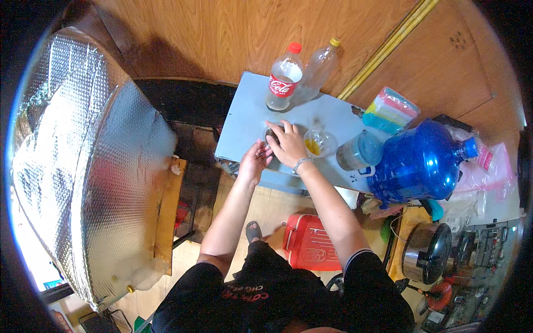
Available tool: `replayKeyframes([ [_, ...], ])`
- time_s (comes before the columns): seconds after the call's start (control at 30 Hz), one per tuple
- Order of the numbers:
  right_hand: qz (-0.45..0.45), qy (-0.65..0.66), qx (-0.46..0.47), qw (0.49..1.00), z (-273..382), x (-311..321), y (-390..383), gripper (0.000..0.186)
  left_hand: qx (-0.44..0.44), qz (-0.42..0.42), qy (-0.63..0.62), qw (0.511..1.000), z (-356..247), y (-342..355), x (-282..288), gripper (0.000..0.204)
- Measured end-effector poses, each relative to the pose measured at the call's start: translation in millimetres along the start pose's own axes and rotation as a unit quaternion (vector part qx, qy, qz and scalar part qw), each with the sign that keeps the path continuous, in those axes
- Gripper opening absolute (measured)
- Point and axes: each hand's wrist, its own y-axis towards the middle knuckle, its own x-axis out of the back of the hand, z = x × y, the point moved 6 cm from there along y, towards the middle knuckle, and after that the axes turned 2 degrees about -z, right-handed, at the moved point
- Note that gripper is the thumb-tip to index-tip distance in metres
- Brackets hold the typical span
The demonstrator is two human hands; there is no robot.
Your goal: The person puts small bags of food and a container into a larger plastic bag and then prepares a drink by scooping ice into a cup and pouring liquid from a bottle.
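Over the pale blue-grey table top [236,125], both my hands meet at a small round container [271,135] with something dark inside. My right hand [288,145] lies over its top and right side, fingers bent around it. From below left, my left hand [255,162] has its curled fingertips against the near side. Much of the container is hidden by my fingers, so its exact kind does not show. Just right of my right hand stands a clear cup [318,142] with some yellow liquid. A clear bottle with red cap and label [285,77] stands behind.
A yellow-capped clear bottle [320,66] leans by the red-capped one. To the right are a blue-lidded jug [360,151], a pack of coloured sponges [391,110] and a large blue water bottle [419,161]. A red stool [313,242] stands below; silver foil insulation [89,166] rises at left.
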Motion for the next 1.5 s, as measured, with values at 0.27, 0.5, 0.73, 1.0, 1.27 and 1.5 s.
replayKeyframes([
  [0.27,0.022,-0.045,0.013,0.999,-3,-4,1,0.041,0.034,-0.047,0.118,0.991,-6,20,-8,0.024],
  [0.5,0.027,-0.065,0.019,0.997,0,-8,3,0.039,-0.055,-0.056,0.130,0.988,-12,18,-4,0.028],
  [0.73,0.035,-0.081,-0.006,0.996,2,-6,2,0.041,-0.192,-0.135,0.106,0.966,12,1,-18,0.032],
  [1.0,0.081,-0.111,-0.045,0.989,0,-7,3,0.047,-0.238,-0.029,0.171,0.956,-17,20,-8,0.025],
  [1.27,0.003,-0.074,-0.045,0.996,-4,-5,-11,0.047,-0.327,-0.084,0.262,0.904,4,4,-13,0.034],
  [1.5,-0.129,0.170,0.006,0.977,-4,53,-129,0.035,-0.408,-0.208,0.256,0.851,32,-38,-6,0.022],
])
